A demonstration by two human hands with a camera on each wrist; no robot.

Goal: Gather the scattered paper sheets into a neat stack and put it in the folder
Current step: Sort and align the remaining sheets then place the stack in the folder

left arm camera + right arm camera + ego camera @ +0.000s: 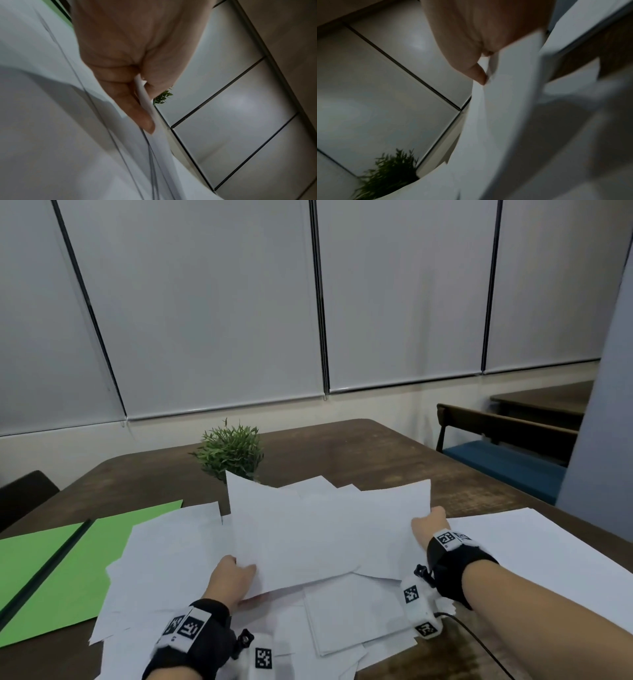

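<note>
A loose bundle of white sheets (325, 529) is lifted off the table and tilted up, held at both ends. My left hand (236, 577) grips its near left corner; in the left wrist view the thumb and fingers (137, 111) pinch the sheets' edge (145, 97). My right hand (430, 525) grips the right edge, and the right wrist view shows the thumb (477, 73) pressed on the paper (505, 108). More white sheets (342, 621) lie scattered on the table below. An open green folder (68, 563) lies flat at the left.
A small green potted plant (231, 451) stands behind the lifted sheets. One large white sheet (534, 559) lies at the right on the dark wooden table (376, 453). A bench with a blue seat (503, 460) stands beyond the table's right side. Blinds cover the far wall.
</note>
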